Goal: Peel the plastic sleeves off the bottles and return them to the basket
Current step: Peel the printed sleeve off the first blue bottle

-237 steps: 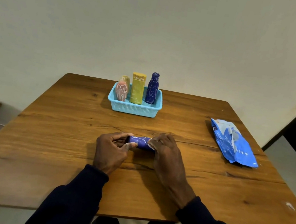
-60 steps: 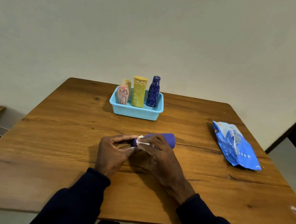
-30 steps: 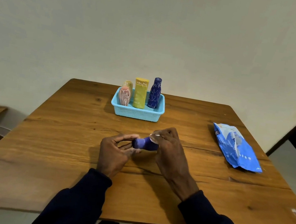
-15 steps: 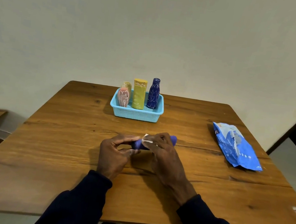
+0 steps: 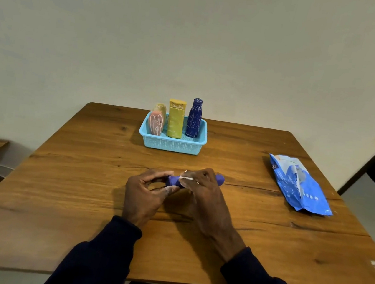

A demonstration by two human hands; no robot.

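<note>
On my feed I log the following.

- Purple bottle point(image 5: 173, 180): lying sideways at mid-table, held between both hands.
- Left hand point(image 5: 144, 195): thumb and fingers pinch the bottle's left end.
- Right hand point(image 5: 205, 196): fingers curled over the bottle's middle, pinching a white scrap of sleeve point(image 5: 186, 178) against it; the bottle's right end pokes out past the knuckles.
- Basket point(image 5: 171, 145), light blue: at the far middle of the table point(image 5: 80, 187), well apart from the hands.
- In the basket, upright: pink bottle point(image 5: 155, 125), tan bottle point(image 5: 161, 108) behind it, yellow bottle point(image 5: 175, 122), dark blue bottle point(image 5: 194, 119).
- Blue packet point(image 5: 300, 185): flat near the right edge.
</note>
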